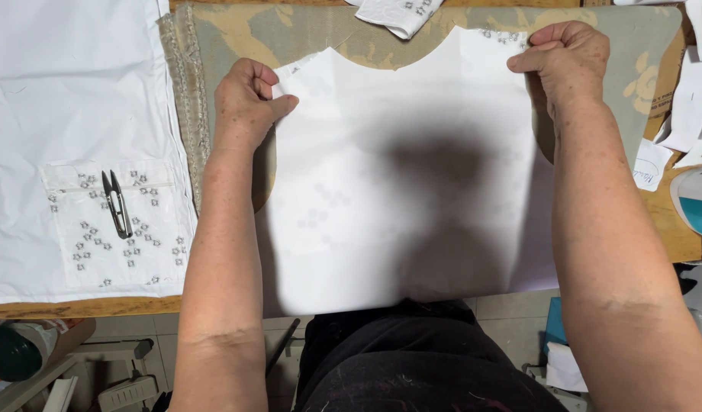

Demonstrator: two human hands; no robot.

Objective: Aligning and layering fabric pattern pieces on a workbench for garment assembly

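white fabric panel [412, 191] | flat on mat | top corners pinched

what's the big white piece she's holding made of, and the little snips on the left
White piece: looks like thin woven fabric, matte; faint flower shapes show through it, and both hands, left hand and right hand, pinch its top corners. Snips: dark metal blades, slightly glossy, lying on a patterned white pocket.
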